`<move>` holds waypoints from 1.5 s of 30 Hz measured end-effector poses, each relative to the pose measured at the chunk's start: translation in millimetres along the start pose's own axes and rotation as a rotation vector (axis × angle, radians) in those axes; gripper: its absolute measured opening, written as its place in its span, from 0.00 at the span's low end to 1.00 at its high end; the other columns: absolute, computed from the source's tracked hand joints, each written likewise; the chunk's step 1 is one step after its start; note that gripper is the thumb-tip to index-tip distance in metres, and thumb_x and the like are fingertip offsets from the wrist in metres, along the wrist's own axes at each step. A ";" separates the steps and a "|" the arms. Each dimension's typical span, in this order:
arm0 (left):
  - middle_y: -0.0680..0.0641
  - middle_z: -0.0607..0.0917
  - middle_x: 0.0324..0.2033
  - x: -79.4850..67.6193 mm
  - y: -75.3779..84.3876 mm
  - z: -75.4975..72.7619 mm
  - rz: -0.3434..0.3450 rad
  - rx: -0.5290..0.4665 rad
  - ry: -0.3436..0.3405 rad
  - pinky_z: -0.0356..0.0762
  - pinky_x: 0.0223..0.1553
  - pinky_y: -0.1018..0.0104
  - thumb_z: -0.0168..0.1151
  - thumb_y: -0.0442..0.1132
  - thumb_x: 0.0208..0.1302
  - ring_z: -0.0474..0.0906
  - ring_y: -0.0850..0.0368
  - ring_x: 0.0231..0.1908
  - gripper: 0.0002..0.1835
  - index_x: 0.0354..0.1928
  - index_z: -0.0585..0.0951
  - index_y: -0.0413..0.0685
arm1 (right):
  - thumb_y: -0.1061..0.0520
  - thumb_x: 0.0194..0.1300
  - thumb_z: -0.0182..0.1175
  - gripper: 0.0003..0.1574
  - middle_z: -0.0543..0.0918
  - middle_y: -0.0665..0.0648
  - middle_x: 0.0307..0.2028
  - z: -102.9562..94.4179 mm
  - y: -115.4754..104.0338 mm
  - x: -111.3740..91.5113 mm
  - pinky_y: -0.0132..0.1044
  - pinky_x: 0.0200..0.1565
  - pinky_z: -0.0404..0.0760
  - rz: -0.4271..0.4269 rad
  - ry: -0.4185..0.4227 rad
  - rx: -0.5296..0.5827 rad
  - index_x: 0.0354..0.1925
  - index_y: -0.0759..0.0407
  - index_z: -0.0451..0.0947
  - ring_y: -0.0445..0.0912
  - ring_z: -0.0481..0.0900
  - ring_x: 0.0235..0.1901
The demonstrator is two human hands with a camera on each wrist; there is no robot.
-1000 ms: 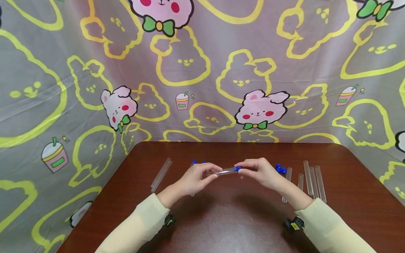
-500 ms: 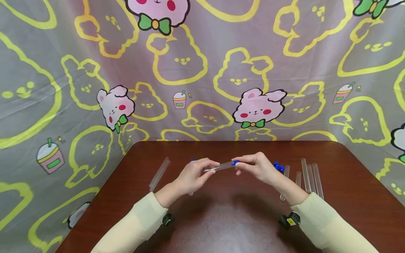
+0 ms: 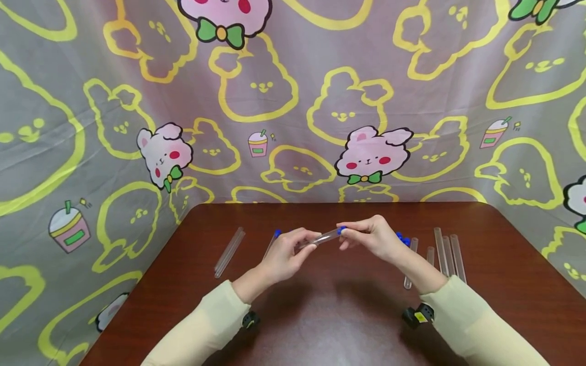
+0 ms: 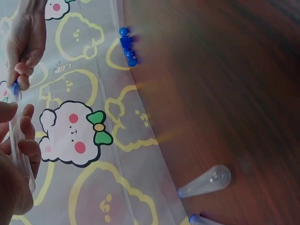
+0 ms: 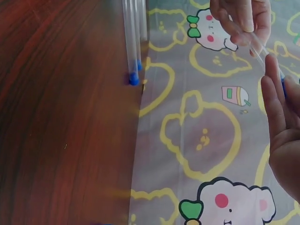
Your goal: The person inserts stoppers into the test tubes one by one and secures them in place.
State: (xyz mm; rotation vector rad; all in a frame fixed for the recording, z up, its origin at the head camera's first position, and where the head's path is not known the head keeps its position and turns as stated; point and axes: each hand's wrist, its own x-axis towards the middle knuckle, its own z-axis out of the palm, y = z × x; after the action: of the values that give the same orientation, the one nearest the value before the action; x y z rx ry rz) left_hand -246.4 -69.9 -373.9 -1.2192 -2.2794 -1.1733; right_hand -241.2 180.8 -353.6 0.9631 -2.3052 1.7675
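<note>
A clear test tube (image 3: pixel 327 237) is held above the table, tilted with its right end higher. My left hand (image 3: pixel 286 254) grips its lower part between thumb and fingers. At the upper end, my right hand (image 3: pixel 374 239) pinches a blue cap (image 3: pixel 342 231) with thumb and forefinger. In the left wrist view the tube (image 4: pixel 17 140) runs along the left fingers up to the cap. The right wrist view has the right fingers partly hiding the cap (image 5: pixel 284 87). How far it sits on the tube cannot be told.
Two clear tubes (image 3: pixel 230 252) lie at the table's left. Behind my left hand is a blue-capped tube (image 3: pixel 270 245), partly hidden. Several loose blue caps (image 3: pixel 403 239) lie beyond my right wrist, with several tubes (image 3: pixel 447 254) to the right. A patterned cloth (image 3: pixel 293 112) hangs behind the table.
The tube has tilted more steeply, its capped end rising slightly. Both hands keep their hold. The view has shifted a little.
</note>
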 end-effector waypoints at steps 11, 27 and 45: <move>0.49 0.84 0.37 0.0 -2.0 -0.9 0.008 -0.064 -0.017 0.80 0.36 0.70 0.64 0.28 0.63 0.80 0.60 0.33 0.11 0.47 0.82 0.40 | 0.67 0.66 0.59 0.18 0.86 0.66 0.32 -3.4 3.2 0.3 0.45 0.36 0.83 0.048 -0.064 0.076 0.51 0.78 0.77 0.51 0.87 0.33; 0.51 0.85 0.34 2.6 -6.3 -14.7 -0.001 -0.058 -0.031 0.77 0.31 0.68 0.69 0.29 0.59 0.77 0.63 0.30 0.13 0.46 0.84 0.43 | 0.64 0.61 0.67 0.23 0.86 0.63 0.35 -7.3 -1.0 3.2 0.38 0.44 0.81 0.071 -0.144 -0.006 0.54 0.72 0.77 0.50 0.86 0.36; 0.56 0.83 0.31 -0.9 -6.3 -20.0 0.027 -0.029 0.001 0.74 0.25 0.66 0.71 0.30 0.57 0.74 0.64 0.27 0.13 0.45 0.86 0.48 | 0.64 0.70 0.56 0.16 0.85 0.65 0.39 -9.1 -4.0 3.0 0.45 0.43 0.82 0.034 -0.200 0.050 0.52 0.75 0.77 0.55 0.86 0.37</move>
State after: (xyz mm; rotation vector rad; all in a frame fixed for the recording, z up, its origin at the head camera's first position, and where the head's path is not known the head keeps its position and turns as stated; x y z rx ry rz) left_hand -253.1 -87.9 -365.3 -1.2552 -2.2454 -1.2018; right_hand -244.3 187.1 -346.0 1.1658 -2.4167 1.8270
